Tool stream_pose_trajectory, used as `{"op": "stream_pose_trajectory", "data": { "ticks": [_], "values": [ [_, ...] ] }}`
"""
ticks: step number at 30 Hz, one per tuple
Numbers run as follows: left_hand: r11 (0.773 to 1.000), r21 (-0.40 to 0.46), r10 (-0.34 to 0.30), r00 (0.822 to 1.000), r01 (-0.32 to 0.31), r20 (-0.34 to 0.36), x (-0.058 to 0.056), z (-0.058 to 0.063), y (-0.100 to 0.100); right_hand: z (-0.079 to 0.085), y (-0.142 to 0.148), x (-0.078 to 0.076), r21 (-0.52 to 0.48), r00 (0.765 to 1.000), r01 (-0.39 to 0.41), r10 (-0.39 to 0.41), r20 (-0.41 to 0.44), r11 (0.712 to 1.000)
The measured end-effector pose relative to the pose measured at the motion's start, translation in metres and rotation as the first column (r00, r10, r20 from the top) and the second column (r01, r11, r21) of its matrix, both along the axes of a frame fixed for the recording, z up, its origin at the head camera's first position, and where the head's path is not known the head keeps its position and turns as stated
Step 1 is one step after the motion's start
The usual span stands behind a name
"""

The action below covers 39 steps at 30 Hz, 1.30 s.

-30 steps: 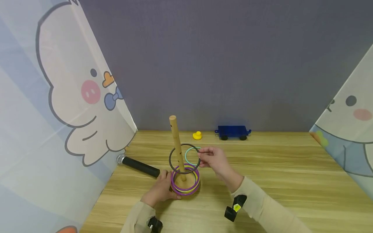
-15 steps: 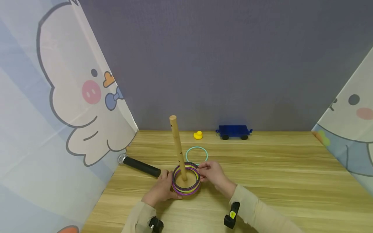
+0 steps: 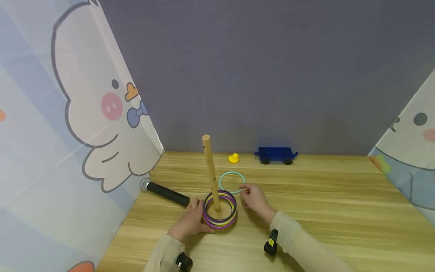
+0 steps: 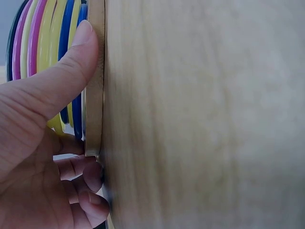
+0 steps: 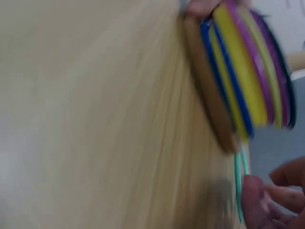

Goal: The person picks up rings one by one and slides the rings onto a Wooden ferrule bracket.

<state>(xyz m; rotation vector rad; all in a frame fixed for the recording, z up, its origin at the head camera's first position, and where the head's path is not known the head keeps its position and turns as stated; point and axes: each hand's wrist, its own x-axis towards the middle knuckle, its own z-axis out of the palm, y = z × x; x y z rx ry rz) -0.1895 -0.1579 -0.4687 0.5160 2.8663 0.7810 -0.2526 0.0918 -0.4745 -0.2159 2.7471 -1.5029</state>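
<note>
A wooden ring-toss stand has an upright post point(image 3: 211, 170) and a round base point(image 4: 94, 126). Stacked round the post are several rings, purple, yellow and blue, with a black ring point(image 5: 289, 95) uppermost. My left hand point(image 3: 191, 222) grips the base from the left, its thumb point(image 4: 71, 67) lying along the rim and rings while the other fingers curl underneath. Behind the stand a mint-green ring point(image 3: 232, 172) lies on the table. My right hand point(image 3: 255, 200) is right at that ring's near right edge, with thumb and forefinger apart in the right wrist view.
Left of the stand lies a black microphone point(image 3: 168, 193), its end close to my left hand. A small yellow rubber duck point(image 3: 233, 158) and a blue toy wagon point(image 3: 276, 154) stand by the grey back wall. Printed cartoon panels flank the wooden table point(image 3: 323, 196).
My right hand lowered the black ring over the post onto the stack and let it go. It then moved slightly away to the mint-green ring. My left hand kept its grip on the base.
</note>
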Motion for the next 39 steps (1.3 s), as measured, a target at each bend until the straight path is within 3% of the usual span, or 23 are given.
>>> {"op": "stream_pose_trajectory", "data": {
  "ticks": [5,10,18,27,32,39],
  "values": [
    [1.000,-0.005,-0.001,1.000,0.001,0.000,0.001,0.000,0.000,-0.007,0.003,-0.009,0.248,0.992,-0.073,0.097,-0.086,0.966],
    [1.000,0.000,0.002,1.000,-0.002,-0.003,0.001,0.000,0.001,-0.005,0.003,-0.009,0.389,0.985,-0.084,0.137,-0.109,0.917],
    [1.000,0.011,0.008,1.000,-0.008,0.000,0.000,-0.001,0.000,-0.001,0.022,-0.001,0.396,0.997,-0.003,0.033,-0.067,0.918],
    [1.000,0.016,0.001,1.000,-0.001,-0.016,0.000,0.001,-0.002,0.002,0.052,0.016,0.463,0.997,-0.009,0.046,-0.069,0.886],
    [1.000,0.007,-0.007,0.999,0.008,-0.031,-0.002,-0.001,-0.003,0.004,0.064,0.028,0.464,0.994,-0.007,0.058,-0.097,0.886],
    [1.000,0.010,-0.010,1.000,0.010,-0.016,-0.003,-0.004,-0.003,0.006,0.079,0.044,0.466,0.999,-0.007,0.027,-0.037,0.885]
  ]
}}
